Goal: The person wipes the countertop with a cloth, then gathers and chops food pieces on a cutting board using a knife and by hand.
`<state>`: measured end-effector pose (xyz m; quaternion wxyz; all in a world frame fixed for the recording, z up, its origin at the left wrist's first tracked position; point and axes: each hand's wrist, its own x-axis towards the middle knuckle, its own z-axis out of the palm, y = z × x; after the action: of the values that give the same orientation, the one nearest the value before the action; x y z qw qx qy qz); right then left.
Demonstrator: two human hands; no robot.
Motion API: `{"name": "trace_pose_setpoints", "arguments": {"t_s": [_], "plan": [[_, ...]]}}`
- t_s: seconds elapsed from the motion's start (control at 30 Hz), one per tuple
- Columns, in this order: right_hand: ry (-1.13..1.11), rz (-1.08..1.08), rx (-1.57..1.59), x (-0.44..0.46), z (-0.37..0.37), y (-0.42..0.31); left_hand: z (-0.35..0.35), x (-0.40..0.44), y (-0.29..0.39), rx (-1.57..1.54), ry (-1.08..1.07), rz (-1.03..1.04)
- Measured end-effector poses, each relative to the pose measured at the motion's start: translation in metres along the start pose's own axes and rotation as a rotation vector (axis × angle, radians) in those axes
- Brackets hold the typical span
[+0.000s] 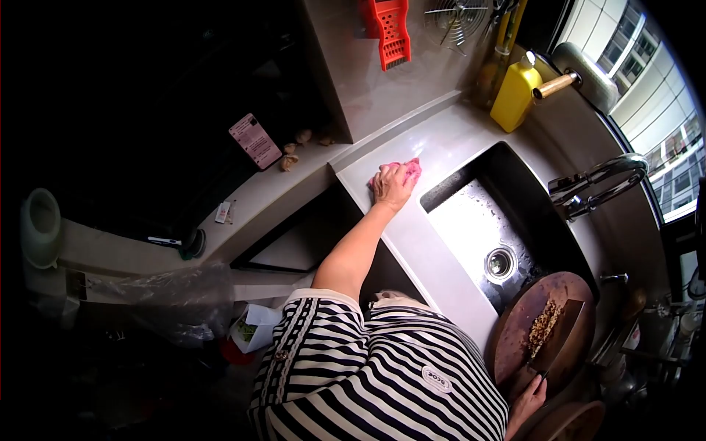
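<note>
My left hand [393, 187] presses a bunched pink cloth [409, 170] onto the light countertop [460, 275], left of the sink. At the lower right, my right hand [528, 401] is closed at the dark handle of a kitchen knife [565, 332]. The wide blade lies over a round wooden cutting board [511, 334]. Beside the blade, a heap of chopped brownish bits [544, 329] sits on the board, which overlaps the near end of the sink [471, 224].
A chrome faucet [599, 180] arches over the sink. Behind the counter stand a yellow bottle [516, 95] and a wooden-handled tool [557, 84]. A red grater [391, 33] hangs on the wall. Garlic bulbs [289, 160] and a pink printed card [254, 140] lie on the left ledge.
</note>
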<state>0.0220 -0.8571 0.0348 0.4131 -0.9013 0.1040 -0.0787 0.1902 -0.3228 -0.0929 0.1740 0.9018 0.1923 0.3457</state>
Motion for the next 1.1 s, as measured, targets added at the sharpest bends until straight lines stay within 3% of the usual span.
{"name": "trace_pose_setpoints", "arguments": {"t_s": [0.23, 0.43, 0.67, 0.77, 1.1], "plan": [[-0.105, 0.133, -0.067, -0.001, -0.007, 0.009, 0.005, 0.001, -0.005, -0.007, -0.019, -0.012], [-0.001, 0.073, -0.031, -0.001, -0.003, 0.002, 0.006, 0.001, -0.005, 0.021, -0.001, -0.007], [-0.096, 0.112, -0.05, 0.0, -0.006, 0.007, 0.008, 0.001, -0.009, 0.013, 0.002, -0.001], [0.008, 0.019, 0.0, -0.001, -0.001, 0.01, 0.006, 0.002, -0.008, 0.017, 0.004, -0.004], [-0.008, 0.016, 0.003, -0.003, -0.001, 0.007, 0.006, 0.004, -0.006, 0.008, -0.011, -0.047]]}}
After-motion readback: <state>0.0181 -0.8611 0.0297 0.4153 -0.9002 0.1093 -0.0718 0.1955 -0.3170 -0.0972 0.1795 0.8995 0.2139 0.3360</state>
